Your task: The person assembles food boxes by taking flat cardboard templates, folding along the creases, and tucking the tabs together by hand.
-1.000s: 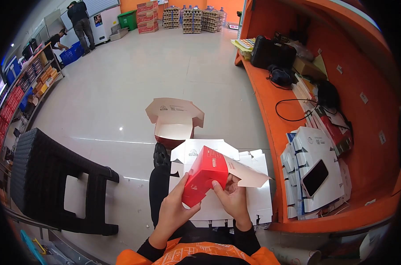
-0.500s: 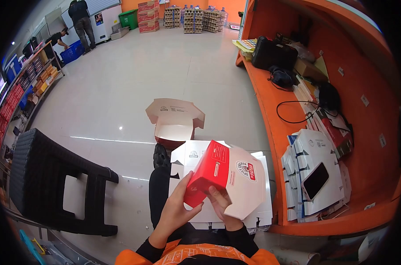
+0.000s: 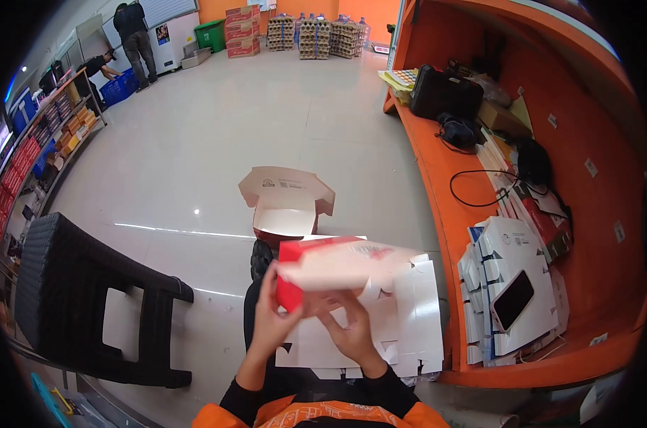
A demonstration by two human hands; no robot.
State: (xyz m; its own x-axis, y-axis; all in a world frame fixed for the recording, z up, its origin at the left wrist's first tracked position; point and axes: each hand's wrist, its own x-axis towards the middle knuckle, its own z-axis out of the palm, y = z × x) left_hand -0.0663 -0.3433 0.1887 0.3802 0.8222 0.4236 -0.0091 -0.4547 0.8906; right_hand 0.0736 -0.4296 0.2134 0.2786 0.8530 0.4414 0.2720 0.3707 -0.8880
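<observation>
A red and white cardboard food box [image 3: 323, 267] is raised over my lap, tilted and smeared by motion. My left hand [image 3: 272, 324] grips its red left end. My right hand [image 3: 350, 329] is at its lower edge, fingers curled against the underside; the fingertips are partly hidden. Below lie flat white box blanks [image 3: 418, 314], stacked across my lap with cut slots and flaps. On the floor just ahead stands another food box [image 3: 284, 220], folded up with its printed lid standing open.
A black stool [image 3: 102, 299] stands at the left. Along the right runs an orange shelf [image 3: 437, 207] with more blanks, a phone [image 3: 513, 300], a cable and a black case [image 3: 446, 93]. Two people are by a blue basket [image 3: 119, 87] at the far left.
The food box has turned in my hands, its printed lid swinging up and level, and shifted slightly left. My right hand has moved to its lower edge. The view has shifted slightly.
</observation>
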